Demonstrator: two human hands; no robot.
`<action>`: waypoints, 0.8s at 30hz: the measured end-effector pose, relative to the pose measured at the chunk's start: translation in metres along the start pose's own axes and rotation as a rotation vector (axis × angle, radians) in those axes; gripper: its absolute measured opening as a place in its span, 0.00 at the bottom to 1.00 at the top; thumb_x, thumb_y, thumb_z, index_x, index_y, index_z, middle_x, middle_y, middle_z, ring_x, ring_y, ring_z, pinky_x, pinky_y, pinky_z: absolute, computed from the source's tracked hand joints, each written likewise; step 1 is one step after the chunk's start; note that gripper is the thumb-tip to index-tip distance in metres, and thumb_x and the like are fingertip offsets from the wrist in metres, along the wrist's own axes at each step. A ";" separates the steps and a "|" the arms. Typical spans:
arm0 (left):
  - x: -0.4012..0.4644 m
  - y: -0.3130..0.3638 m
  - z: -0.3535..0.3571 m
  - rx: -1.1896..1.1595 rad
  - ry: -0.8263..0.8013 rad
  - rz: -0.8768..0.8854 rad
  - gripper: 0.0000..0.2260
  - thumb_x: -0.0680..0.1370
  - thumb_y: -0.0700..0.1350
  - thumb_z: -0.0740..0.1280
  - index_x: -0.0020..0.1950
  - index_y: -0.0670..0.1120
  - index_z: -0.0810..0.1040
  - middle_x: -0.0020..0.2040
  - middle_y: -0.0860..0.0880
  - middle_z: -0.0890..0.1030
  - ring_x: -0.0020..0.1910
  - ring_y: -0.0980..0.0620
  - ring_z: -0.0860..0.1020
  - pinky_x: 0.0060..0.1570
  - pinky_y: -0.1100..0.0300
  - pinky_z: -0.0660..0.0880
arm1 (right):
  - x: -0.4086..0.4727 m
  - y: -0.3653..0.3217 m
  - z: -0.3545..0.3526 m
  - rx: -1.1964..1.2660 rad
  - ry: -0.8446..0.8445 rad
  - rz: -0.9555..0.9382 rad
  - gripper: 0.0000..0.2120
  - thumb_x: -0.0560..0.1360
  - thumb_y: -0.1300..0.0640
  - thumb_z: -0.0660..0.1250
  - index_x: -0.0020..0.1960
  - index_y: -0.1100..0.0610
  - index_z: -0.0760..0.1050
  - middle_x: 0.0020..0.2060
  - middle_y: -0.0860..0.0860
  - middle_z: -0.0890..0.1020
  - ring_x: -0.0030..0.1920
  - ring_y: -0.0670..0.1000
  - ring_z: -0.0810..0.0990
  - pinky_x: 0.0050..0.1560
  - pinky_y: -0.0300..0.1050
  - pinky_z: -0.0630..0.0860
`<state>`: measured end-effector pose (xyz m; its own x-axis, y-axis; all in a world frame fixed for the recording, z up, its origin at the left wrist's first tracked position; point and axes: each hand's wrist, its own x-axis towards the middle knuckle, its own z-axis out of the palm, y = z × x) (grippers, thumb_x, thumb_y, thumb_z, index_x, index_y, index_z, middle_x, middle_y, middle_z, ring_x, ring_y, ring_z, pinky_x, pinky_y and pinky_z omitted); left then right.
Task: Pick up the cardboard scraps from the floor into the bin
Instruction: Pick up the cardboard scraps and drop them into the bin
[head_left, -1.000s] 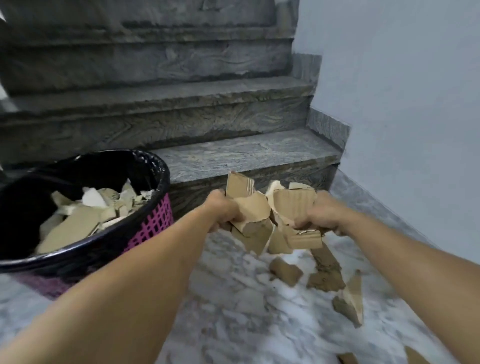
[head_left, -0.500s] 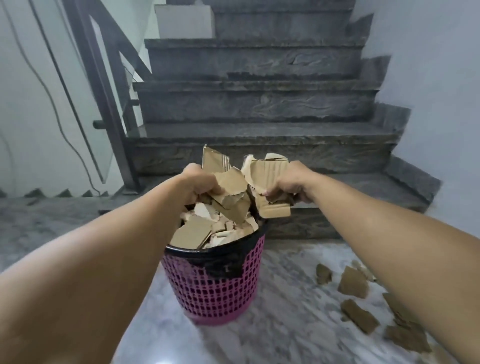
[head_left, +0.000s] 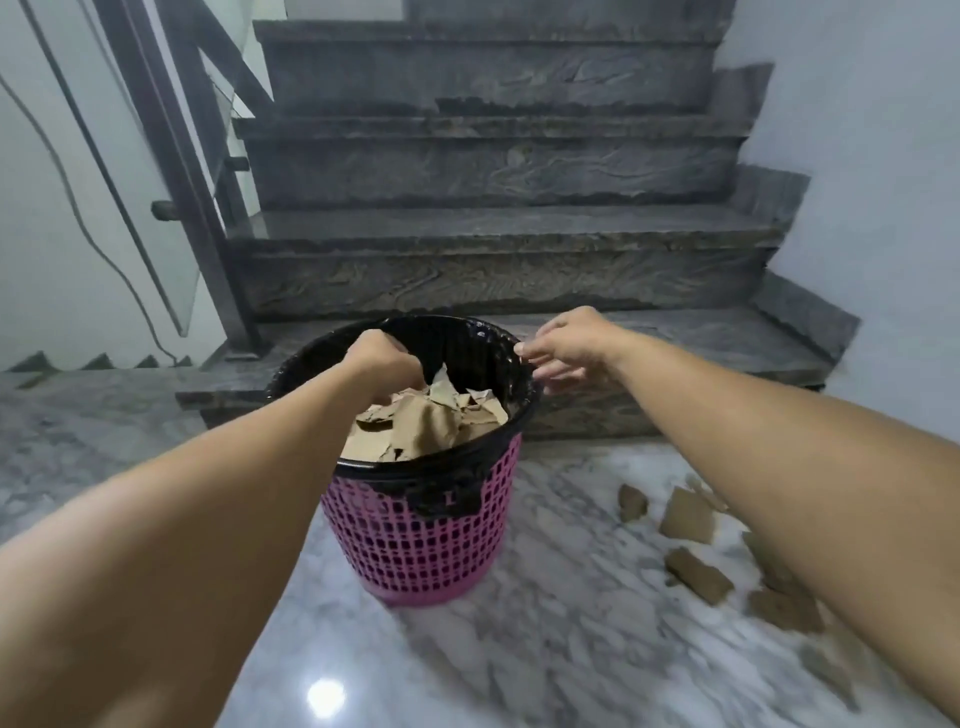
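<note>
We see the pink mesh bin (head_left: 421, 540) with its black liner before the stone stairs (head_left: 498, 228). Cardboard scraps (head_left: 426, 421) are heaped inside it, just beneath our left hand (head_left: 382, 361), whose fingers curl downward; whether they grip any, we cannot tell. Our right hand (head_left: 563, 345) hovers at the bin's right rim, fingers loose, empty. Loose scraps (head_left: 691, 519) lie on the marble floor (head_left: 545, 649) right of the bin.

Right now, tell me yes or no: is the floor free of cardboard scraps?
No, several cardboard scraps lie on the marble floor right of the bin.
</note>
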<state>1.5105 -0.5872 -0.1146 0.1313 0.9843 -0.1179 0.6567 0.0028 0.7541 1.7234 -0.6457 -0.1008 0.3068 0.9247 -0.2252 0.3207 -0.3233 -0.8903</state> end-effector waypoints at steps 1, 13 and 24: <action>-0.003 0.013 0.012 -0.041 0.005 0.051 0.06 0.71 0.34 0.71 0.45 0.43 0.80 0.42 0.44 0.79 0.42 0.47 0.79 0.41 0.54 0.80 | -0.007 0.007 -0.020 -0.021 0.017 0.016 0.16 0.72 0.59 0.75 0.54 0.64 0.76 0.54 0.62 0.82 0.47 0.57 0.84 0.44 0.53 0.83; -0.078 0.102 0.221 0.045 -0.572 0.305 0.07 0.72 0.40 0.75 0.42 0.44 0.76 0.39 0.43 0.80 0.34 0.49 0.80 0.36 0.56 0.78 | -0.126 0.205 -0.192 -0.184 0.208 0.435 0.17 0.74 0.54 0.73 0.57 0.60 0.75 0.54 0.56 0.81 0.56 0.55 0.82 0.54 0.53 0.81; -0.196 0.001 0.419 0.857 -1.057 0.809 0.58 0.60 0.61 0.80 0.79 0.55 0.46 0.79 0.46 0.45 0.77 0.40 0.48 0.72 0.40 0.59 | -0.225 0.413 -0.206 -0.478 0.218 0.711 0.27 0.72 0.53 0.75 0.67 0.59 0.70 0.56 0.57 0.78 0.54 0.57 0.79 0.49 0.46 0.75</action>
<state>1.7965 -0.8544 -0.3613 0.8366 0.1133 -0.5359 0.3187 -0.8964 0.3080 1.9717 -1.0287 -0.3358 0.7247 0.4293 -0.5390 0.3144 -0.9020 -0.2958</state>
